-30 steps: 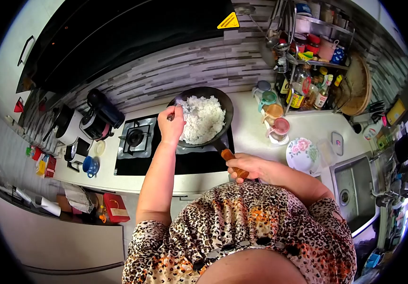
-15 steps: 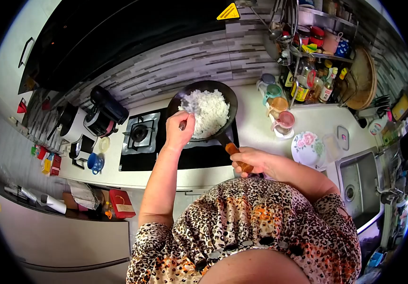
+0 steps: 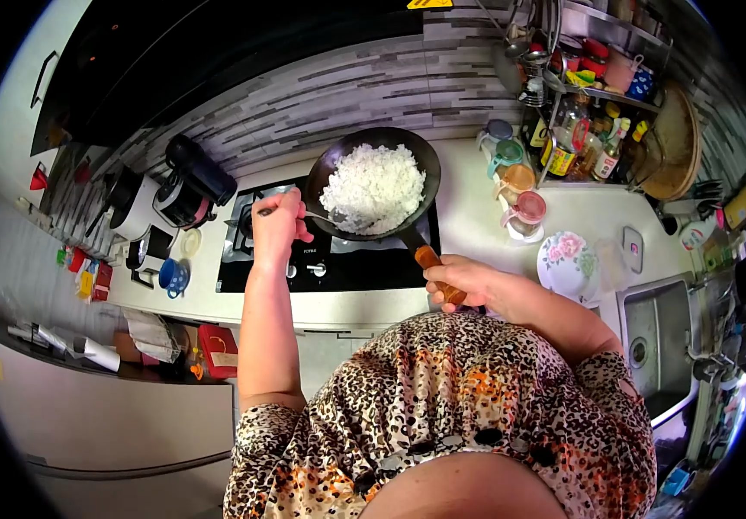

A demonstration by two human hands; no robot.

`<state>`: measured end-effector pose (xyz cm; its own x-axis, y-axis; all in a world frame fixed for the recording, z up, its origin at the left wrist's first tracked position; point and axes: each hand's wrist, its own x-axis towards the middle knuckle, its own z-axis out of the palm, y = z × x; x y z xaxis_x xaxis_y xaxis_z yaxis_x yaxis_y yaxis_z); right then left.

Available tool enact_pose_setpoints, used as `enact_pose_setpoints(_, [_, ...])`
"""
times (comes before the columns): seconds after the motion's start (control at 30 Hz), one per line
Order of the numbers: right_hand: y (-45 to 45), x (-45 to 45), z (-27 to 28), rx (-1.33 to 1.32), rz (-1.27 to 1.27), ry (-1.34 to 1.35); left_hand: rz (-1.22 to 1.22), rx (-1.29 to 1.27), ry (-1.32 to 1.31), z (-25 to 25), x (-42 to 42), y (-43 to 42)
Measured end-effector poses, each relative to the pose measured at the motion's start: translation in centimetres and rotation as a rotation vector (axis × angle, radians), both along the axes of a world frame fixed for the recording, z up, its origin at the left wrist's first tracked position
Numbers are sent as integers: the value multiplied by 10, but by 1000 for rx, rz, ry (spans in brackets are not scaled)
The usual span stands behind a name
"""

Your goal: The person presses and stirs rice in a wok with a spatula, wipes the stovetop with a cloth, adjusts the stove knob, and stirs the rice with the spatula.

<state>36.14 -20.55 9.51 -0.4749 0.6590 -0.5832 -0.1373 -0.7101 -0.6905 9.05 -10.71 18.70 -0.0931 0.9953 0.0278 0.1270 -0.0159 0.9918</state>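
Observation:
Black frying pan [image 3: 429, 173] with a wooden handle [image 3: 427, 257] sits on the right side of the gas stove [image 3: 347, 275]. White rice [image 3: 377, 183] is heaped in it. My right hand [image 3: 468, 281] is closed around the handle's near end. At the pan's left, my left hand [image 3: 279, 227] grips a metal spatula [image 3: 319, 216] with a dark handle end. Its shaft reaches over the pan's left rim, and its head lies at the rice's lower left edge, partly covered by grains.
Left of the pan is a second burner [image 3: 241, 227]; a blue dotted mug [image 3: 173, 275] stands farther left. Lidded jars [image 3: 529, 209], a floral plate [image 3: 569, 264] and a sink [image 3: 659, 346] lie to the right. A rack [image 3: 602, 93] holds bottles. The range hood [image 3: 217, 78] overhangs the stove.
My left hand has moved left and toward me, bringing the spatula from the rice's upper left to its lower left edge. My right hand keeps hold of the pan handle.

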Motion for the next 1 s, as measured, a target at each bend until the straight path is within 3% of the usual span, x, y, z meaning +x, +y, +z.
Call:
enact_pose_setpoints(0.17, [-1,-2,4,-13,-31,-4,21,15,57,24,3,4])
enact_pose_setpoints(0.33, [-1,-2,4,-17,-31,-5,129,66,78,16,23,35])
enact_pose_setpoints(0.4, [-1,-2,3,-24,-33,13,117,0,247,21,21,33])
enact_pose_setpoints(0.73, [-3,-2,3,-13,-25,44,14,71,247,66,13,33])
enact_pose_setpoints(0.83, [-3,-1,2,-17,-26,61,46,10,448,51,22,41])
enact_pose_setpoints(1.0, [-4,-2,9,-24,-22,49,-47,-49,510,41,45,30])
